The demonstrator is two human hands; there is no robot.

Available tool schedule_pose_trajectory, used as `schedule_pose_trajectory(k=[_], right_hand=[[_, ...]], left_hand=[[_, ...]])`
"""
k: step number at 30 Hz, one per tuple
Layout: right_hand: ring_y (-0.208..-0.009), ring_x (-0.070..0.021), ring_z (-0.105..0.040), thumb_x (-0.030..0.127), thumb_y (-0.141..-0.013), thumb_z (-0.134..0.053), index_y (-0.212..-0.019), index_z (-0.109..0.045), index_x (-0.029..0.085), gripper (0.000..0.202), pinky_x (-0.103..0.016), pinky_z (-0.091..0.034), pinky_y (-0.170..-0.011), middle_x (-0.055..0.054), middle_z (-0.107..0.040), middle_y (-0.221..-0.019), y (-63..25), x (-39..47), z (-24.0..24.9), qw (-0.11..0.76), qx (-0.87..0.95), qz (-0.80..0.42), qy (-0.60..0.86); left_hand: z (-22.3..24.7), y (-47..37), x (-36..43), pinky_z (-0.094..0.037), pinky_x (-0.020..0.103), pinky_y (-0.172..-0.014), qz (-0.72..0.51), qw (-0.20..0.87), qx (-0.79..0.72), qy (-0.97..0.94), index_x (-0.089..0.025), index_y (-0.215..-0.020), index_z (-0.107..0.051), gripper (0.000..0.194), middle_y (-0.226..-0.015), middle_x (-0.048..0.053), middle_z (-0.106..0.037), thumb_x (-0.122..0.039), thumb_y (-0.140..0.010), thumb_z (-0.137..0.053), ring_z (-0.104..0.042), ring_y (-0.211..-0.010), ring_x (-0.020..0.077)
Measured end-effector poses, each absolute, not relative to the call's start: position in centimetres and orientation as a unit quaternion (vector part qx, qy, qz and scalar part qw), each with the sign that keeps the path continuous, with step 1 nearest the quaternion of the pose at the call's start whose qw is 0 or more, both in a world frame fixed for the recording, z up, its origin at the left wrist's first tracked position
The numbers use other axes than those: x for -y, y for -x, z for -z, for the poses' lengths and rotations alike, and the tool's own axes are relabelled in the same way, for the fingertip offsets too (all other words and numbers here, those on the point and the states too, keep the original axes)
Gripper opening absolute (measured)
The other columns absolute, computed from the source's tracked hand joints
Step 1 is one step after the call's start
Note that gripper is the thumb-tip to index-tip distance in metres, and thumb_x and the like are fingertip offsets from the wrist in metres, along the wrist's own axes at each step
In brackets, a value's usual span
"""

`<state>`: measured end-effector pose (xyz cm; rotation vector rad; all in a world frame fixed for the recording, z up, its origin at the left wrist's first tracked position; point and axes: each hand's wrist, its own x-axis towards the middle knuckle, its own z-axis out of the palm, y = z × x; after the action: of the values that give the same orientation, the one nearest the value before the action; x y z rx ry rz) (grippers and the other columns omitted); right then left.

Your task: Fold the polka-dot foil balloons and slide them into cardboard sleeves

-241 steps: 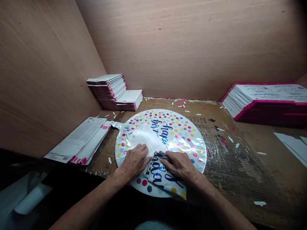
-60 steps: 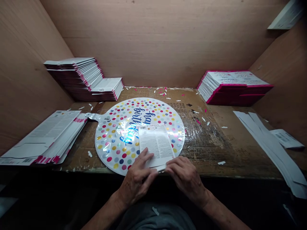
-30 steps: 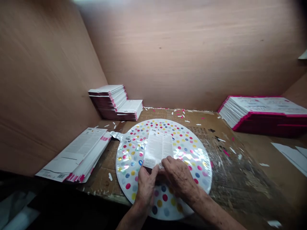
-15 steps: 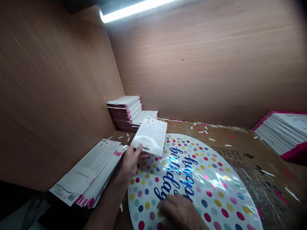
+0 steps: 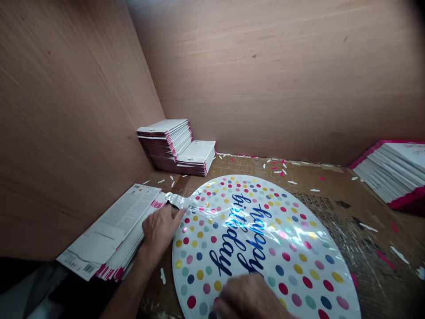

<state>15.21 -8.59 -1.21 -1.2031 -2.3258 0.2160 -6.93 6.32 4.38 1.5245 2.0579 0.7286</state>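
Note:
A flat, round foil balloon (image 5: 232,230) with coloured dots and blue "happy birthday" lettering lies in front of me, its narrow neck (image 5: 175,199) pointing left. My left hand (image 5: 161,228) is at the balloon's left edge just below the neck. Its thumb reaches over the edge and the fingers curl, partly hidden, so the edge appears pinched. Low over the balloon, my right hand (image 5: 254,297) is closed, slightly blurred and cut off by the frame's bottom. What its fingers hold, if anything, is hidden.
Fanned white printed cards (image 5: 116,226) lie at the left. In the back corner stand a tall stack of cards (image 5: 166,139) and a lower stack (image 5: 197,155). Another card pile (image 5: 395,173) leans at right. Paper scraps litter the cardboard surface (image 5: 239,166); wooden panels (image 5: 265,88) rise behind.
My left hand has let go of the white card, which now appears to lie on the lower back stack, and has moved back left to the balloon's edge. My right hand stays low over the balloon.

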Motion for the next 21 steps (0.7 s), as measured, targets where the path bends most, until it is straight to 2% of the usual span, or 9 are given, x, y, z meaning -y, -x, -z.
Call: schedule_pose_trajectory(k=[2,3,5,6,9,12,15,17,21], right_hand=[[-0.053,-0.0125,-0.057,0.033,-0.1,-0.039,-0.073,-0.062,0.023,0.037,-0.025,-0.037,-0.05,0.0,-0.062,-0.061,-14.1,5.7,-0.9,0.236,0.85,-0.095,0.462],[-0.057,-0.0129,-0.06,0.033,-0.1,-0.039,-0.074,-0.062,0.022,0.036,-0.025,-0.038,-0.052,-0.001,-0.065,-0.066,-13.1,4.0,-2.1,0.191,0.847,-0.105,0.484],[-0.07,-0.0157,-0.066,0.032,-0.101,-0.037,-0.082,-0.066,0.02,0.037,-0.025,-0.04,-0.058,-0.005,-0.071,-0.079,-10.5,0.4,-4.3,0.107,0.835,-0.102,0.53],[-0.077,-0.0177,-0.067,0.032,-0.101,-0.037,-0.087,-0.067,0.019,0.037,-0.025,-0.042,-0.06,-0.007,-0.072,-0.086,-9.0,-1.0,-5.2,0.067,0.828,-0.104,0.547],[-0.083,-0.0224,-0.069,0.024,-0.097,-0.046,-0.09,-0.07,0.012,0.027,-0.028,-0.047,-0.063,-0.015,-0.073,-0.092,-4.8,-3.3,-6.4,0.03,0.818,-0.109,0.564],[-0.086,-0.0259,-0.069,0.012,-0.084,-0.061,-0.092,-0.071,0.008,0.013,-0.032,-0.051,-0.067,-0.018,-0.072,-0.095,-1.9,-2.8,-5.9,0.013,0.817,-0.119,0.563],[-0.088,-0.0294,-0.068,0.006,-0.07,-0.071,-0.092,-0.072,0.006,0.022,-0.036,-0.053,-0.07,-0.017,-0.073,-0.094,-0.7,-1.9,-5.4,0.0,0.816,-0.144,0.56],[-0.089,-0.0286,-0.069,0.006,-0.069,-0.072,-0.09,-0.072,0.009,0.021,-0.035,-0.054,-0.071,-0.016,-0.073,-0.093,-1.0,-2.0,-5.3,0.008,0.805,-0.163,0.57],[-0.094,-0.0265,-0.068,0.018,-0.08,-0.068,-0.091,-0.072,0.011,0.014,-0.032,-0.052,-0.074,-0.018,-0.073,-0.098,-4.2,-3.7,-5.1,0.067,0.753,-0.201,0.623]], left_hand=[[-3.5,7.4,-1.7,-0.044,0.035,-0.068,-0.102,0.13,-0.784,-0.598,-0.019,-0.067,-0.059,0.039,-0.074,0.012,-0.069,-0.057,-0.077,-0.061,-0.067,-0.085,0.0342],[-3.1,7.3,0.0,-0.043,0.036,-0.068,-0.041,0.102,-0.787,-0.607,-0.019,-0.072,-0.061,0.043,-0.078,0.013,-0.071,-0.06,-0.082,-0.054,-0.068,-0.085,0.0343],[-2.6,6.6,2.1,-0.042,0.036,-0.068,0.008,0.1,-0.785,-0.611,-0.018,-0.081,-0.064,0.045,-0.085,0.014,-0.073,-0.058,-0.088,-0.044,-0.069,-0.087,0.0334],[-2.4,6.1,2.8,-0.042,0.035,-0.068,0.012,0.108,-0.783,-0.613,-0.018,-0.082,-0.066,0.045,-0.087,0.015,-0.073,-0.055,-0.091,-0.041,-0.069,-0.088,0.0327],[-1.9,4.6,4.2,-0.041,0.033,-0.067,-0.013,0.144,-0.77,-0.621,-0.018,-0.085,-0.07,0.043,-0.089,0.015,-0.075,-0.044,-0.095,-0.038,-0.07,-0.089,0.0302],[-1.3,3.6,5.9,-0.041,0.032,-0.067,-0.031,0.162,-0.759,-0.63,-0.017,-0.089,-0.072,0.032,-0.09,0.015,-0.075,-0.035,-0.093,-0.045,-0.07,-0.09,0.0297],[-0.9,3.6,6.9,-0.042,0.031,-0.069,-0.026,0.157,-0.753,-0.638,-0.014,-0.089,-0.073,0.024,-0.093,0.016,-0.075,-0.026,-0.088,-0.053,-0.07,-0.094,0.0303],[-1.0,4.1,7.0,-0.041,0.031,-0.068,-0.036,0.164,-0.747,-0.643,-0.014,-0.088,-0.072,0.026,-0.091,0.016,-0.075,-0.029,-0.09,-0.051,-0.07,-0.091,0.0297],[-1.9,5.4,6.0,-0.037,0.028,-0.059,-0.095,0.21,-0.731,-0.643,-0.019,-0.071,-0.064,0.046,-0.073,0.007,-0.072,-0.05,-0.094,-0.039,-0.068,-0.074,0.0231]])
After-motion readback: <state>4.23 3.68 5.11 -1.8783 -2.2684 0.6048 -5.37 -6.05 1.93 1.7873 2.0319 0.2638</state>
